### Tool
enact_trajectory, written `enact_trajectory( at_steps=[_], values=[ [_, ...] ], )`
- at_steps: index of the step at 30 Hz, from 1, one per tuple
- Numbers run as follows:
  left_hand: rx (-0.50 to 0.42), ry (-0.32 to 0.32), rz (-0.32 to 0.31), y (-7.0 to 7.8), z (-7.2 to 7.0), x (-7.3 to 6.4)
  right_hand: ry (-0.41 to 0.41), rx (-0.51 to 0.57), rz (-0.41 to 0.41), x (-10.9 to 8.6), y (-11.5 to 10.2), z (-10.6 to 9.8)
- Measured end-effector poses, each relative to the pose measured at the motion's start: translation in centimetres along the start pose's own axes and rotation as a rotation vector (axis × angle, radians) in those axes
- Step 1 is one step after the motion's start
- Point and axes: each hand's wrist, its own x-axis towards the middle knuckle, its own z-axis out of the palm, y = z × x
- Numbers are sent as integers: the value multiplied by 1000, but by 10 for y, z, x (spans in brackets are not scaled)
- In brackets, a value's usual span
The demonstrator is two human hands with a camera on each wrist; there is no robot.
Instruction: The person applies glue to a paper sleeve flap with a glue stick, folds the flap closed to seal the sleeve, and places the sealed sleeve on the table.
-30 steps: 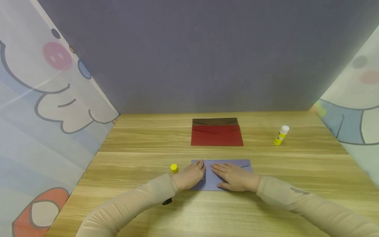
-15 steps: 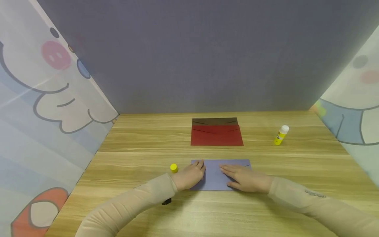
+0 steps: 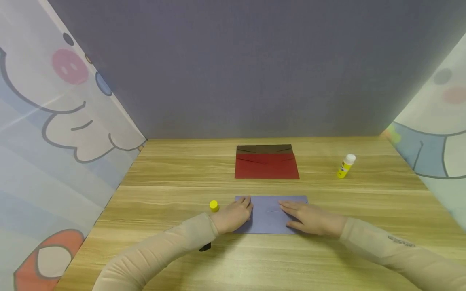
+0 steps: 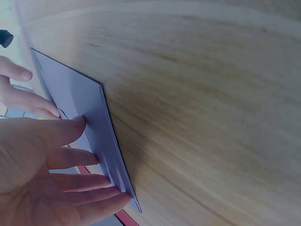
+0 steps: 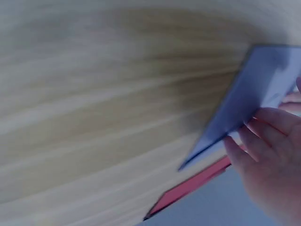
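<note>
A pale purple envelope (image 3: pixel 267 220) lies flat on the table in front of me, its flap folded down. My left hand (image 3: pixel 234 215) rests on its left end, fingertips (image 4: pixel 123 197) pressing the paper near the edge. On its right half lies my right hand (image 3: pixel 309 218), fingers extended and pointing left across the flap. The right wrist view shows the right fingertips (image 5: pixel 229 141) on the envelope (image 5: pixel 249 89) along the flap's line. Parts of both ends are hidden under the hands.
Farther back, a red envelope (image 3: pixel 267 166) overlaps a dark brown envelope (image 3: pixel 263 148). A yellow glue stick (image 3: pixel 343 169) with a white end stands at the right. Its yellow cap (image 3: pixel 214 206) sits left of my left hand. A small black object (image 3: pixel 205 247) shows below the left sleeve.
My right hand has slid to the right along the envelope, from near its middle toward its right end. The left hand has stayed in place.
</note>
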Motion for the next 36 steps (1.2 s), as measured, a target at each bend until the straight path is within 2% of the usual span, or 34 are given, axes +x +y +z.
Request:
enact_trajectory(
  at_steps=[4, 8, 18, 23, 36],
  values=[
    [-13, -1, -3, 1, 0, 0, 25, -54, -20, 7, -4, -2],
    [16, 9, 3, 1, 1, 1, 30, -123, -66, 14, -12, -1],
    [28, 0, -10, 2, -1, 2, -8, -110, -59, 29, -27, 6],
    [19, -12, -13, 3, -2, 1, -6, -79, -50, 26, -26, 6],
    [36, 14, 14, 1, -2, 0, 45, -35, -47, 5, -7, 6]
  ],
)
